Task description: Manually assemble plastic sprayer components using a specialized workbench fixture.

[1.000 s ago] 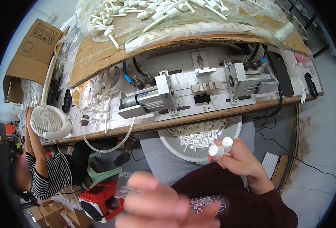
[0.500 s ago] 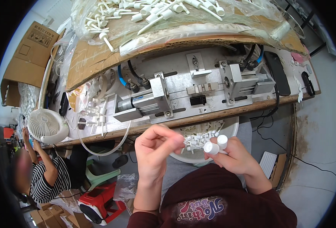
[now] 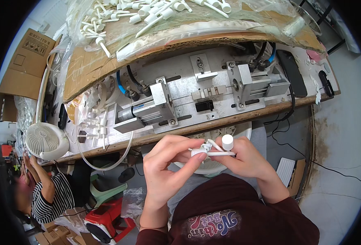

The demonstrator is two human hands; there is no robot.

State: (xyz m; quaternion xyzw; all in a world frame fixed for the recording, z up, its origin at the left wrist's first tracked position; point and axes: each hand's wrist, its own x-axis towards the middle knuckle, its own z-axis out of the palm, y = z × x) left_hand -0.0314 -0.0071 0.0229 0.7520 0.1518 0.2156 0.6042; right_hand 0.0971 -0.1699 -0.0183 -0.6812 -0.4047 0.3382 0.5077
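Note:
In front of my body, above a white basket (image 3: 245, 132) of small white plastic parts, my two hands are close together. My left hand (image 3: 168, 163) pinches a white cap with a thin stem (image 3: 199, 152) between thumb and fingers; the stem points toward my right hand. My right hand (image 3: 248, 157) is closed on another white capped stem (image 3: 228, 142), its cap standing up at the fingertips. Further white pieces between the hands are partly hidden by fingers. Beyond them, on the bench, stands a metal fixture (image 3: 207, 94) with two facing cylinder blocks.
Cardboard (image 3: 94, 69) heaped with white capped stems overhangs the fixture. At the right lie a black phone (image 3: 292, 73) and a black clip-like object (image 3: 326, 83). A white fan (image 3: 46, 141) stands left; a clear hose (image 3: 107, 168) loops off the bench edge. A person in stripes (image 3: 53, 196) sits at left.
My left hand has moved right to the white parts and now grips one capped stem. The cap there has turned to lie sideways, its stem toward my right hand. The view has shifted slightly.

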